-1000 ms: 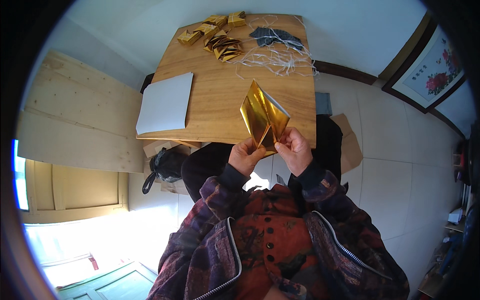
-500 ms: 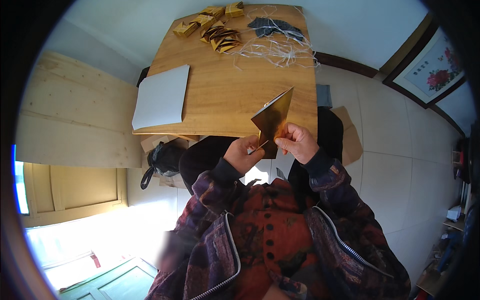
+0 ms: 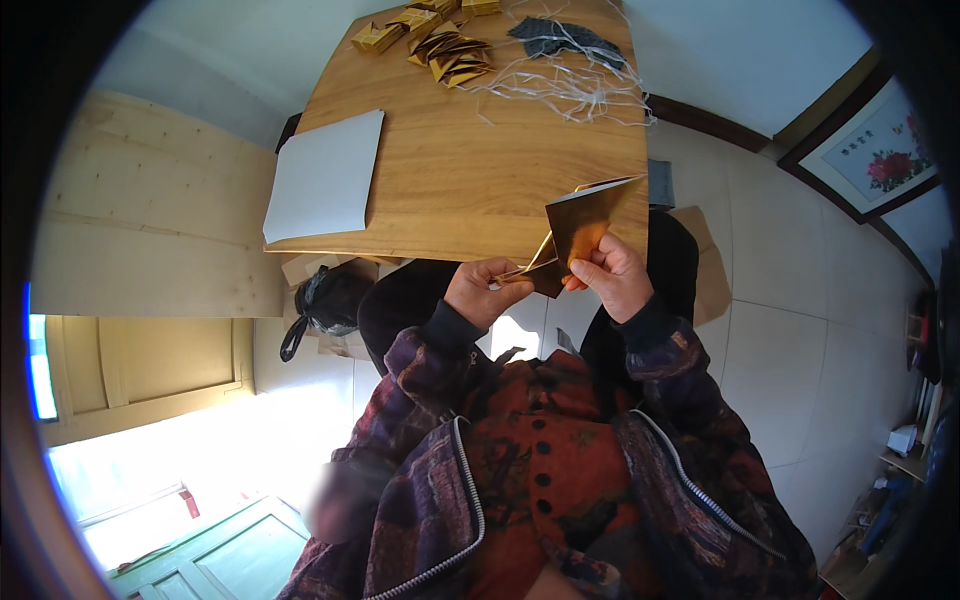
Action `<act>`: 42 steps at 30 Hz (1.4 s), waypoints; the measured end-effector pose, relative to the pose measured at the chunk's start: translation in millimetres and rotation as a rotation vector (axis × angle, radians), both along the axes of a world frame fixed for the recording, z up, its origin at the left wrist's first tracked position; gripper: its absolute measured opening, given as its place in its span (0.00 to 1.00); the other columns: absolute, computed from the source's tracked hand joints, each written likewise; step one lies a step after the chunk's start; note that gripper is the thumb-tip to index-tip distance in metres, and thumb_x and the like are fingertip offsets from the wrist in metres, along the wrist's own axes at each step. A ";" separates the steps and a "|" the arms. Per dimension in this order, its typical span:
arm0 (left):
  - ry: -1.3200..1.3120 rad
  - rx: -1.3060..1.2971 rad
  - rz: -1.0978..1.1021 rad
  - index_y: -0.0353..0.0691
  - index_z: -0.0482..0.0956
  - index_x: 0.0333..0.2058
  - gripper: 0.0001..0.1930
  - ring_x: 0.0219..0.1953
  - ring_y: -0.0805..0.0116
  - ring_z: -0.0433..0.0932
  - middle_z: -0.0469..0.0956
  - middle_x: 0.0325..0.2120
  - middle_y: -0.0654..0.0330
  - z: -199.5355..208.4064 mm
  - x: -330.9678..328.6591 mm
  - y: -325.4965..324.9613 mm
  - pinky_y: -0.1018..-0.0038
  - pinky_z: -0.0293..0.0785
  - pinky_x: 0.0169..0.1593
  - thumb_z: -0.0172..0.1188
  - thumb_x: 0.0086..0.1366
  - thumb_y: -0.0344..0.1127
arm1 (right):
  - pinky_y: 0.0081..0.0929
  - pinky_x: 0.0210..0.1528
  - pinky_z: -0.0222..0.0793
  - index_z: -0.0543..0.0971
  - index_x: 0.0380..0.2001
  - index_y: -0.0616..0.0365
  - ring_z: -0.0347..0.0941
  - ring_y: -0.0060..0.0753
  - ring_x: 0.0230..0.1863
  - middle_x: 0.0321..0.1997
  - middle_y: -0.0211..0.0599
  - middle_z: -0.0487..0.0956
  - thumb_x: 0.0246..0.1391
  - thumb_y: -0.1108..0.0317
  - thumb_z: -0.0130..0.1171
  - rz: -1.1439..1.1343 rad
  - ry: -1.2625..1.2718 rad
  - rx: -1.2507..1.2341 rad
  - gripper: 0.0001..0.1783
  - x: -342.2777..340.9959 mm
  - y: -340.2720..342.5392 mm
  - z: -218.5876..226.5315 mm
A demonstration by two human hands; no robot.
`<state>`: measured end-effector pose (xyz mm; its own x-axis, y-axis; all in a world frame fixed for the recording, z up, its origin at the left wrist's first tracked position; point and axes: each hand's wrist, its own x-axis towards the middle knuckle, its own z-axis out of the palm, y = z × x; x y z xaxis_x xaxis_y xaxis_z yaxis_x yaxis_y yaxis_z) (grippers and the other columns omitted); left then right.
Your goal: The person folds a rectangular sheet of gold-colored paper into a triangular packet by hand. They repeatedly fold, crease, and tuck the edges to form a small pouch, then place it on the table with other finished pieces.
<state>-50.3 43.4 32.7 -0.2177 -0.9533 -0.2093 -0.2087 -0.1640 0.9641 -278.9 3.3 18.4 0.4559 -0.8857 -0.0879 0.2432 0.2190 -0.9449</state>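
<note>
Between my hands, just off the table's near edge, is a folded sheet of gold foil paper (image 3: 582, 222), its creased panels standing at angles. My left hand (image 3: 487, 290) pinches its lower left part between thumb and fingers. With my right hand (image 3: 612, 276) I grip its lower right side, thumb on the gold face. On the far part of the table lies a loose heap of folded gold paper pieces (image 3: 450, 55), with bundled gold pieces (image 3: 378, 38) beside it.
The wooden table (image 3: 450, 170) holds a white sheet (image 3: 325, 178) at the left, and a grey cloth (image 3: 565, 42) with tangled white plastic strings (image 3: 580, 92) at far right. A black plastic bag (image 3: 330, 300) sits on the floor by my left leg, cardboard (image 3: 708, 265) by my right.
The gold paper has turned, its upper panel now leaning further right and its fold more spread. My right hand has shifted slightly right. The view has moved a little, cropping the table's far edge.
</note>
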 end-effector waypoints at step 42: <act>0.517 0.032 0.263 0.36 0.83 0.33 0.09 0.28 0.78 0.78 0.82 0.26 0.63 -25.9 -12.7 3.5 0.80 0.73 0.36 0.64 0.64 0.37 | 0.18 0.30 0.71 0.74 0.38 0.59 0.73 0.19 0.25 0.29 0.31 0.77 0.59 0.73 0.58 -0.086 -0.060 0.042 0.05 6.2 5.1 -8.4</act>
